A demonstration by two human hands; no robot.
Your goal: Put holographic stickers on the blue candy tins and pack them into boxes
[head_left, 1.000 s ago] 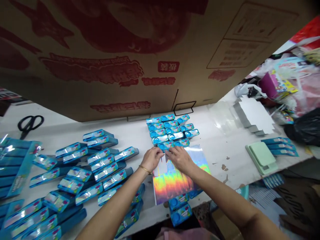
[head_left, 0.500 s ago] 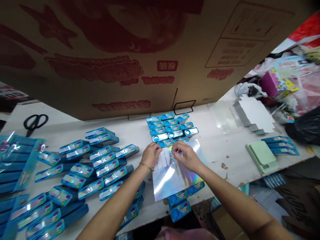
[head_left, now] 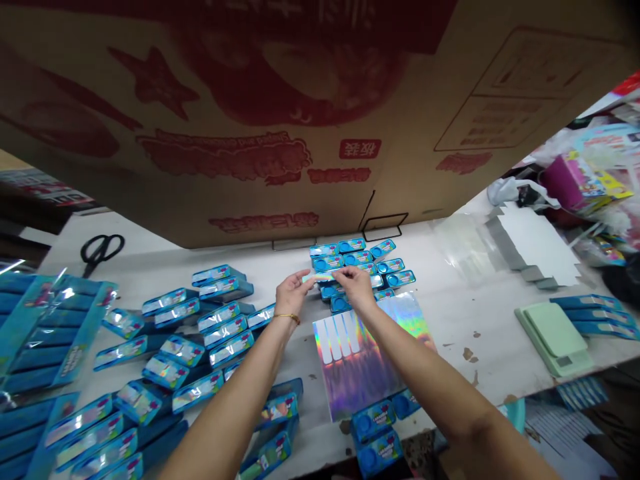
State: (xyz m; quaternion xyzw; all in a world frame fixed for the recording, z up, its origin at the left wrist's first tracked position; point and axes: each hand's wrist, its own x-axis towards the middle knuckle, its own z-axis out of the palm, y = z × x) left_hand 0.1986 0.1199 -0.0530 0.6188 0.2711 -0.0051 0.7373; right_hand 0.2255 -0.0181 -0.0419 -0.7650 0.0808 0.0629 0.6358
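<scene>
A shiny narrow sticker strip stretches between my two hands, just over a group of small blue printed boxes. My left hand pinches its left end, and my right hand pinches the right end between thumb and fingers. Whether the strip touches the box below, I cannot tell. Nearer to me lies a holographic sticker sheet, with several pale blank strips at its upper left where stickers are off. More blue boxes stand at its lower edge.
Many blue boxes stand on the left of the white table. Black scissors lie behind them, near clear-wrapped packs. A large carton forms the back. To the right are a green scale and stacked white card.
Both hands have moved from the sticker sheet to the boxes behind it, with a sticker strip now held between them. The sheet lies flat, and the view has shifted slightly left.
</scene>
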